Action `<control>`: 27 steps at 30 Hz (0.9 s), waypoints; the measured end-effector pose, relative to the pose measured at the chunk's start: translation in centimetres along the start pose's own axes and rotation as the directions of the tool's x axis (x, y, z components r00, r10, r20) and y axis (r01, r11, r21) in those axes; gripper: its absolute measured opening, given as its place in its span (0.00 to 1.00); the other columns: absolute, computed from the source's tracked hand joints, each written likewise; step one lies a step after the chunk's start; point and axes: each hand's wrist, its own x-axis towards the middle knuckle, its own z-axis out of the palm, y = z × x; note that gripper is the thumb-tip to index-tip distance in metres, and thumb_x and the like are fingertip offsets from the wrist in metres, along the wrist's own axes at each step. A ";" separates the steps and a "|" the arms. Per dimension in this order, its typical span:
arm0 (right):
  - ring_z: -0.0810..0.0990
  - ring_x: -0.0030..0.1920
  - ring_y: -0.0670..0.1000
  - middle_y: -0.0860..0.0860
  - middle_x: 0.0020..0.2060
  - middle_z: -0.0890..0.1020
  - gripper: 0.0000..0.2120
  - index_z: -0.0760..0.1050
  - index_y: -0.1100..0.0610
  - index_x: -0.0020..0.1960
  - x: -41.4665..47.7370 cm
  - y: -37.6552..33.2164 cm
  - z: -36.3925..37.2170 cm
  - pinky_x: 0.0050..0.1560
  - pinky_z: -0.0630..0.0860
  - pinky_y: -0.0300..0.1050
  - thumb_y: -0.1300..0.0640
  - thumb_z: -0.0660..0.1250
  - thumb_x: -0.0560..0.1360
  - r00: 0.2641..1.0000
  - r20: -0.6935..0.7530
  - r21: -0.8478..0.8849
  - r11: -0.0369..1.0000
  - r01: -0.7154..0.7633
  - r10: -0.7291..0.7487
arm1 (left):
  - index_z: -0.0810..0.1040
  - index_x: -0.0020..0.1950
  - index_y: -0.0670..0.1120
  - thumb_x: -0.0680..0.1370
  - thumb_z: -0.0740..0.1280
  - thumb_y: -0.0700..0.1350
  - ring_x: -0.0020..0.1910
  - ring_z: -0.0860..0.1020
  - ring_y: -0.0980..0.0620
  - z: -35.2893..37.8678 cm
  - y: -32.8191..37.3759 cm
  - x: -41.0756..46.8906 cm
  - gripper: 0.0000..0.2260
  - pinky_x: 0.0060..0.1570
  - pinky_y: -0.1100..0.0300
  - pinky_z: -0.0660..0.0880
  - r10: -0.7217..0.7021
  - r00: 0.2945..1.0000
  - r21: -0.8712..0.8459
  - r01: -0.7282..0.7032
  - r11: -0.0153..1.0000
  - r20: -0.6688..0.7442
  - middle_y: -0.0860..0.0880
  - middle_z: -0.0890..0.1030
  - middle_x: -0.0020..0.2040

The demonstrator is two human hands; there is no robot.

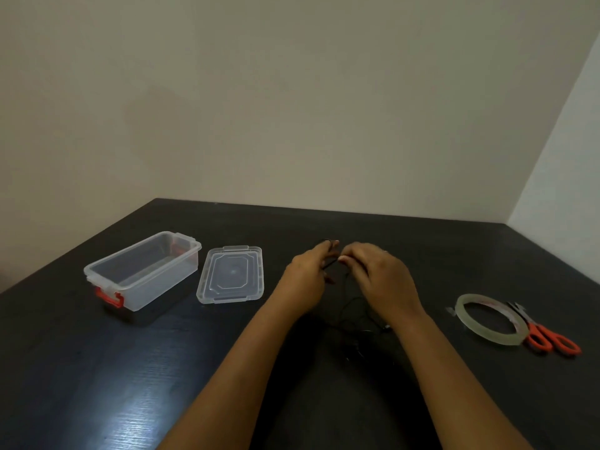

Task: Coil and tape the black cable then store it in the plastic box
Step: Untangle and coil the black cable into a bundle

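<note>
Hands meet over the dark table (130,368), both on the black cable (328,264). From my station I see the left hand (306,274) with fingers curled round a strand, a small loop showing at its fingertips. The right hand (378,277) pinches the cable just beside it. Loose cable trails on the table between the forearms. At left the plastic box (156,287) stands open, its lid (231,275) flat beside it. At right lie a tape roll (490,336) and scissors (552,342), touching.

Orange-handled scissors (537,332) lie at far right of frame (blades pointing toward upper left). Dark wood-grain table (97,368) fills the lower half. Beige walls (292,92) above, corner at upper right.
</note>
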 end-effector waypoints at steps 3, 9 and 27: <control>0.77 0.35 0.46 0.48 0.39 0.81 0.05 0.78 0.54 0.48 -0.1 0.4 -0.6 0.34 0.73 0.39 0.55 0.64 0.78 0.992 -0.127 -0.028 0.999 0.022 -0.025 | 0.61 0.73 0.52 0.81 0.54 0.36 0.46 0.82 0.54 -0.2 1.2 -0.3 0.22 0.56 0.61 0.73 -0.015 0.994 -0.084 0.024 0.996 0.107 0.50 0.70 0.70; 0.76 0.37 0.44 0.47 0.39 0.80 0.07 0.79 0.55 0.48 -0.3 0.8 -0.5 0.36 0.70 0.34 0.54 0.63 0.78 0.975 -0.215 0.071 0.997 -0.043 0.058 | 0.67 0.71 0.46 0.78 0.53 0.31 0.49 0.77 0.55 -0.5 1.6 -0.6 0.22 0.51 0.62 0.75 -0.081 0.954 -0.152 0.129 0.980 0.288 0.48 0.81 0.53; 0.81 0.41 0.50 0.49 0.42 0.82 0.10 0.78 0.51 0.50 -0.6 -0.9 2.6 0.42 0.76 0.49 0.53 0.58 0.81 0.931 0.286 0.315 0.896 -0.313 0.225 | 0.71 0.66 0.40 0.82 0.53 0.40 0.20 0.65 0.59 -0.5 2.6 -0.6 0.14 0.25 0.68 0.64 -0.166 0.985 -0.940 0.101 0.326 0.049 0.50 0.81 0.33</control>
